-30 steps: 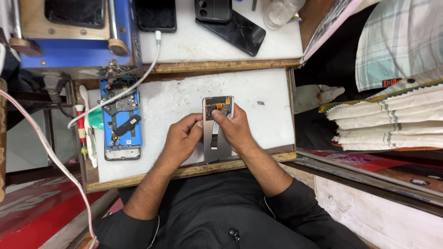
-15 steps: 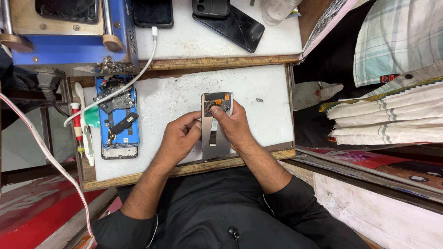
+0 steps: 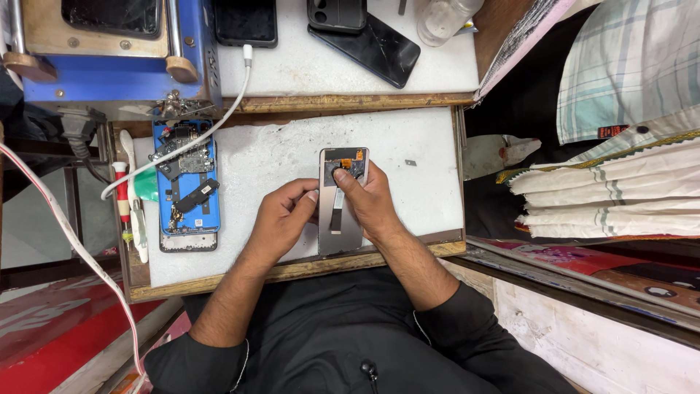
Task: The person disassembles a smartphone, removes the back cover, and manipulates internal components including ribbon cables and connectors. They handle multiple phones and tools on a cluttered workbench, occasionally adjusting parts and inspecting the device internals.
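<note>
Left hand (image 3: 281,215) steadies opened phone (image 3: 341,201) on desk (image 3: 277,157); right hand (image 3: 368,197) fingertips pinch at its camera end. Risk: slip tears the ribbon cable.

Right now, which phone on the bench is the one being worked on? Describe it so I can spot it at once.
Start at the white work mat on the lower wooden tray. Near its front edge lies an opened grey phone, with the left hand at its side and the right hand pressing near its top. Unlike the blue opened phone at the mat's left edge, this one is silver-grey and lies between both hands.
</note>
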